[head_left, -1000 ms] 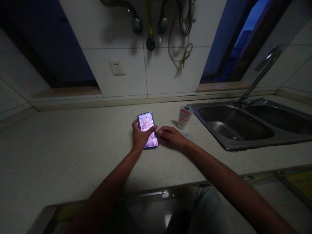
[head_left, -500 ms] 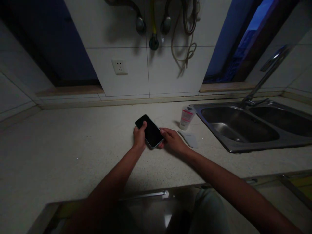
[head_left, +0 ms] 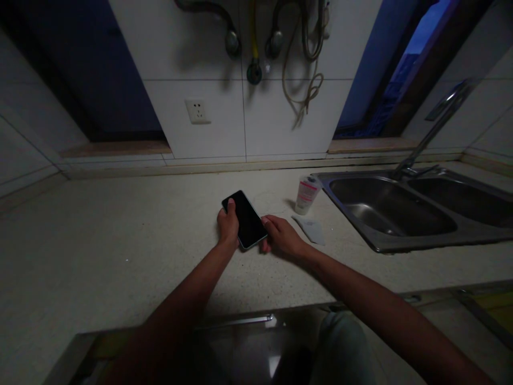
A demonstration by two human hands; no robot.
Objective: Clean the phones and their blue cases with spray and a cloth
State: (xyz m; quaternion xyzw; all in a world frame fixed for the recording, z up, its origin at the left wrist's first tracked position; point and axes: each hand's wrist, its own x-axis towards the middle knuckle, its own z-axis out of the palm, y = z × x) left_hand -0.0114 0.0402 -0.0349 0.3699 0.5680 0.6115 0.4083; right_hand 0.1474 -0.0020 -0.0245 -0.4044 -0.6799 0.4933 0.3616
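A dark-screened phone (head_left: 246, 219) is held just above the pale speckled counter (head_left: 120, 235), tilted with its top to the left. My left hand (head_left: 227, 225) grips its left edge, thumb on the glass. My right hand (head_left: 281, 234) holds its lower right corner with the fingertips. A small flat pale piece (head_left: 310, 228) lies on the counter just right of my right hand.
A white tube with a red label (head_left: 305, 194) stands near the steel double sink (head_left: 380, 241) and its tap (head_left: 435, 125) at the right. A wall socket (head_left: 197, 110) and hanging hoses (head_left: 300, 64) are on the tiled wall behind. A counter edge runs along the bottom.
The phone's lit screen went dark and it turned from upright to slanted. Both hands now hold it, drawn slightly nearer to me.
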